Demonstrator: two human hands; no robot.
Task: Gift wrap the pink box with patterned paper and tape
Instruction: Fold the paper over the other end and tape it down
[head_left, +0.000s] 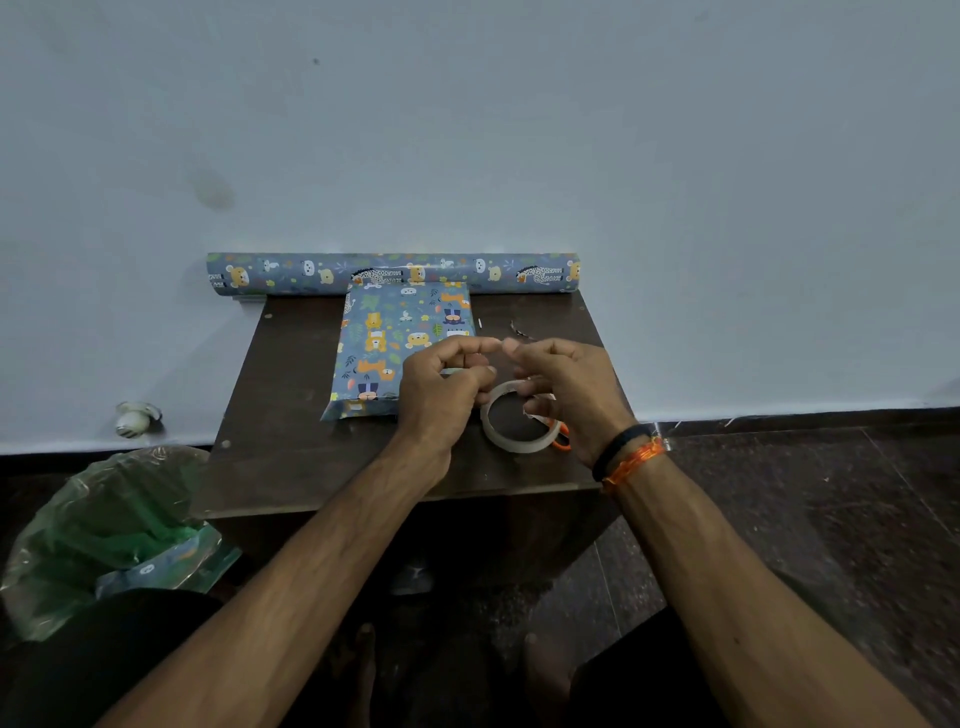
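The box (387, 348), covered in blue animal-print paper, lies flat on the small dark table (291, 415). Its near end shows a folded flap. My left hand (441, 389) hovers over the box's near right corner with curled fingers. My right hand (566, 384) is beside it, above the tape roll (498, 436) that lies flat on the table. The two index fingertips meet, and both hands seem to pinch a short strip of clear tape, which is hard to make out. Orange-handled scissors (561, 439) show under my right palm.
The paper roll (519, 273) lies along the table's back edge against the wall, overhanging both sides. A green plastic bag (104, 525) with paper scraps sits on the floor at left. A small white object (136, 417) lies by the wall. A tiny scrap (519, 330) lies right of the box.
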